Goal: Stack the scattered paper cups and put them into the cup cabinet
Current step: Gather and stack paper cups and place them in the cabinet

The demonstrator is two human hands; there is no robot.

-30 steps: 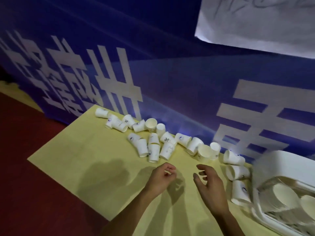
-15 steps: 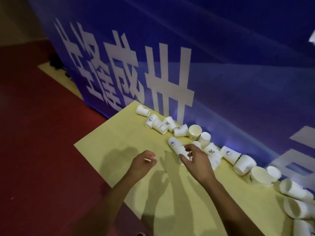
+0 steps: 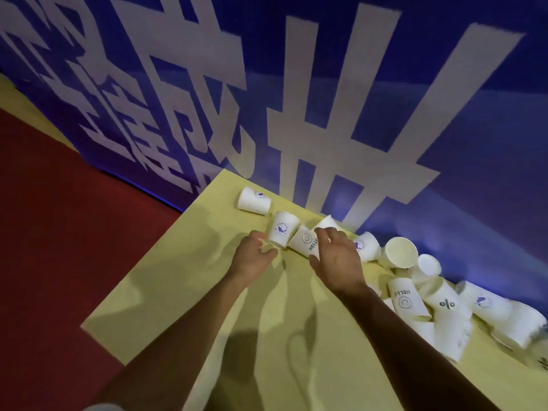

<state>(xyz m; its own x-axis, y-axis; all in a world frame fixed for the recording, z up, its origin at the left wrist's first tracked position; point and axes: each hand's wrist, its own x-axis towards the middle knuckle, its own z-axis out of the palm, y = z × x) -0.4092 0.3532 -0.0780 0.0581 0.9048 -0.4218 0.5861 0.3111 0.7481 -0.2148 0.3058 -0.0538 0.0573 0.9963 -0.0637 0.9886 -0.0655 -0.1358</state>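
Red floor [image 3: 59, 232] is on the left, then comes the yellow table [image 3: 178, 307] by a blue banner [image 3: 474, 143]. The left hand [image 3: 252, 258] has curled fingers right by a whale cup [image 3: 281, 232] (I cannot tell if it pinches it). The right hand [image 3: 336, 259] is spread over the HELLO cup [image 3: 304, 242], thumb at its end. More paper cups [image 3: 444, 304] lie tipped in a heap on the right.

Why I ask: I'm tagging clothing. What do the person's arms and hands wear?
The left forearm and right forearm are bare, with no sleeve clearly in view. The left hand and right hand show no gloves, rings or watch.
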